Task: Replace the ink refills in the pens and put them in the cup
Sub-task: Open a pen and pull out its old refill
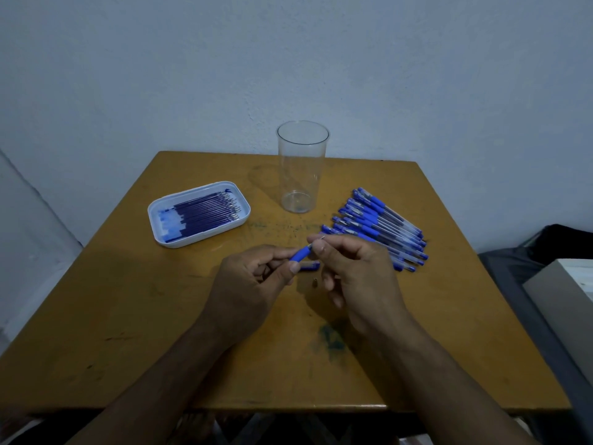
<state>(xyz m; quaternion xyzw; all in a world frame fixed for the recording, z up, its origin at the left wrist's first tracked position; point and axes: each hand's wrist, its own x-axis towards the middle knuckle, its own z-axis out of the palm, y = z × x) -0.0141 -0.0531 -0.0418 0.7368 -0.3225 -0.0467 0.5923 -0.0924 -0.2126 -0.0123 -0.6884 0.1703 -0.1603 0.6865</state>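
Far left on the worktop [128,316] I see the white tray [160,234] with the fresh refills [205,213] lying side by side, tips toward the cup; I judge that is where I reach once the old one is out. Next comes my left hand [253,284], its fingers [293,268] curled round the blue grip of the pen [301,253], holding it just above the worktop. A blue cap [309,265] lies on the worktop under the hands, with a small dark part [316,283] just beside it, perhaps the tip cone, too small to tell. Behind, the clear cup [301,168] stands upright and holds no pens. My right hand [356,277] pinches the thin metal point of the old refill [322,239] between thumb and forefinger. To do this well I would keep the barrel steady in the left, draw the refill straight along the pen's axis without bending it, and keep ink off my fingers. Far right, the pile of pens [382,226] waits.
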